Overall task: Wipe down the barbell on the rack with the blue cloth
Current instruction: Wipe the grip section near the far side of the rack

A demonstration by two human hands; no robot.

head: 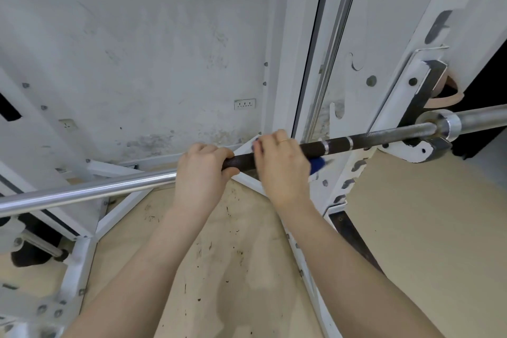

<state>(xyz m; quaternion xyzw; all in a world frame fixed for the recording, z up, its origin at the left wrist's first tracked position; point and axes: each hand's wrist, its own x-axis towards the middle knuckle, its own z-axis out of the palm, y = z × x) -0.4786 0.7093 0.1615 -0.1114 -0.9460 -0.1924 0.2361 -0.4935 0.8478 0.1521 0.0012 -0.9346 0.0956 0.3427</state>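
The barbell (356,142) runs across the view, shiny at the left, dark and knurled in the middle, and rests on the white rack's hook (419,149) at the right. My left hand (201,170) grips the bar where the shiny part meets the dark part. Just to its right, my right hand (279,162) wraps the blue cloth (317,164) around the dark section. Only a small blue corner of the cloth shows below my palm; the remainder is hidden under the hand.
The white rack upright (389,44) with slotted holes stands at the right, with a chrome guide rod (340,22) beside it. White base beams (120,214) cross the tan floor (425,228) below. A scuffed white wall (137,49) is behind.
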